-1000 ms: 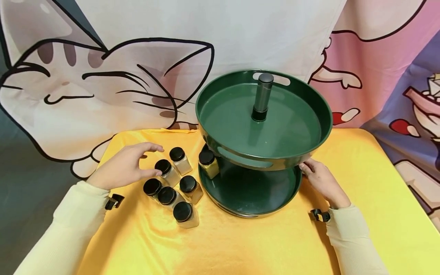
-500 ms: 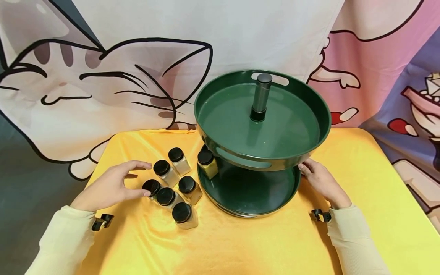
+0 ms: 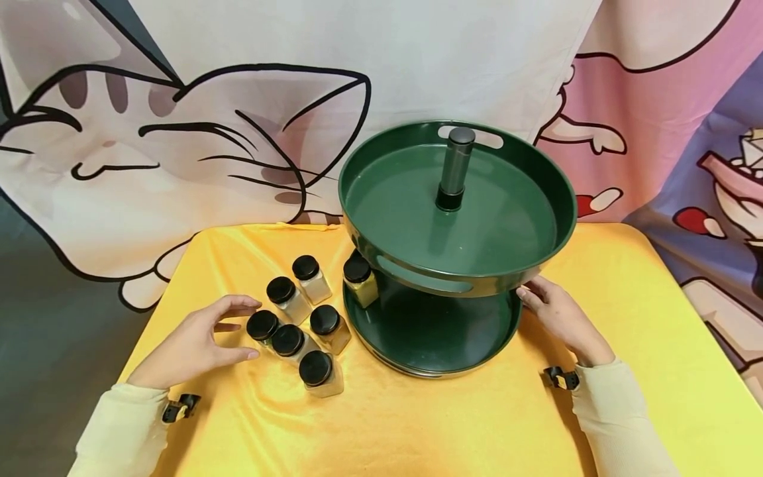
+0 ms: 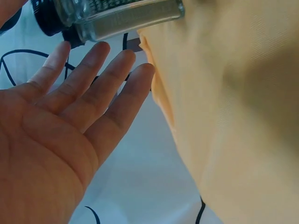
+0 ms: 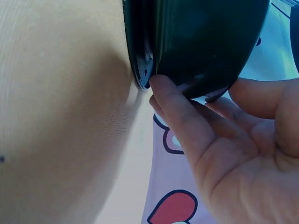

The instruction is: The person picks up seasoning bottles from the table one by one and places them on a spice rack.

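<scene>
Yellow-draped, the desk (image 3: 429, 424) carried six black-lidded jars (image 3: 334, 336) in a loose group, all upright, to the left of a green lower tray (image 3: 429, 341). Nearest the person stood the front jar (image 3: 324, 384).

Slightly farther in, the left hand (image 3: 187, 348) hung beside the outer jar (image 3: 262, 326), its fingers spread and holding nothing, the thumb toward the near side and the rest toward the far side. Whether a fingertip brushed the glass could not be told. Taking that jar well would probably have called for an even squeeze just below the lid and a straight lift, since the middle jar (image 3: 290, 341) stood right against it and a sideways drag could have tipped both.

Across the desk, the right hand (image 3: 563, 324) angled inward from a low forearm, thumb and bent fingers pinching the lower tray's outer edge; a light, steady hold there seemed the best way to keep the tray from swinging.

Beyond, a jar of yellow contents (image 3: 365, 291) stood inside the lower tray at its left, partly beneath the upper tray (image 3: 405, 218), so clearance under that rim would have mattered. Behind everything hung a cartoon-printed backdrop (image 3: 447, 59).
</scene>
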Motion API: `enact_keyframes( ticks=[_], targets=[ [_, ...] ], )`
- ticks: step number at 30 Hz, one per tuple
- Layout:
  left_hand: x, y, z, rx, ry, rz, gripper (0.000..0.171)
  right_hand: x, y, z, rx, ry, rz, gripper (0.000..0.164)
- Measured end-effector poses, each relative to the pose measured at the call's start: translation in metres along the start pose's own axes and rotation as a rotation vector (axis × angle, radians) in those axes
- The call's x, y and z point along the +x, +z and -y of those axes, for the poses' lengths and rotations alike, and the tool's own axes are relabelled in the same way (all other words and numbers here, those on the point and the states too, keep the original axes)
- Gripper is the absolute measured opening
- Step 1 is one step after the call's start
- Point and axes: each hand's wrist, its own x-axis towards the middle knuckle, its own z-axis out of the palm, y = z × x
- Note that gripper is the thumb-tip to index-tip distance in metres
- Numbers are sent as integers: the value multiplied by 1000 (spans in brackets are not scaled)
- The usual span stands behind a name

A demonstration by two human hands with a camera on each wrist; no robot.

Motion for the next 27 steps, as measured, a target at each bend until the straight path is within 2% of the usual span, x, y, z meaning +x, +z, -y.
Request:
enact_keyframes(
  ticks=[7,14,27],
  targets=[
    [-3,11,6,-1,22,-25,70,-1,0,-1,56,2,13,43],
    [-3,19,5,-40,13,-24,66,-4,-2,-1,58,-1,30,49],
    [4,31,8,40,9,-32,70,-7,-3,-2,196,-69,55,55]
  ],
)
